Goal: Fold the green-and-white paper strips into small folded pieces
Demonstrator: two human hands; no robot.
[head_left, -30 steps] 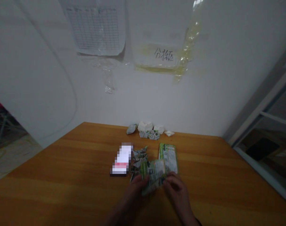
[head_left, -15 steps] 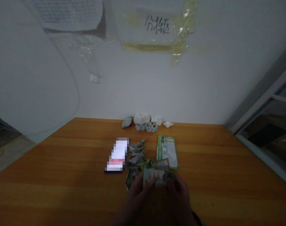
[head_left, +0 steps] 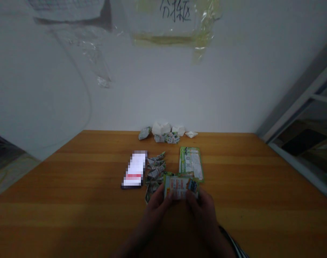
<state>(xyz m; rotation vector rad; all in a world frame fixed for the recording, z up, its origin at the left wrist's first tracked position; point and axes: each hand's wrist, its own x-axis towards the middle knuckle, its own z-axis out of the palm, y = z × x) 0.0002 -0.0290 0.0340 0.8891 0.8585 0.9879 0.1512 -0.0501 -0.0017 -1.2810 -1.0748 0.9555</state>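
Note:
Both of my hands hold a small printed paper leaflet [head_left: 181,186], green-edged with orange and white print, just above the wooden table [head_left: 72,186]. My left hand [head_left: 159,208] pinches its lower left edge and my right hand [head_left: 202,209] pinches its lower right edge. Just behind it a second green printed leaflet [head_left: 190,163] lies flat on the table. Left of the held leaflet sits a row of small folded paper pieces [head_left: 155,170].
A phone [head_left: 134,169] with a lit screen lies left of the folded pieces. Several more folded and crumpled papers [head_left: 166,133] sit by the wall at the table's far edge. Taped plastic sheets hang on the wall. A metal frame [head_left: 300,104] stands at the right.
The held leaflet has been turned and flattened, its printed face now toward me. The view has tilted down, so the wall sheets moved up in the picture.

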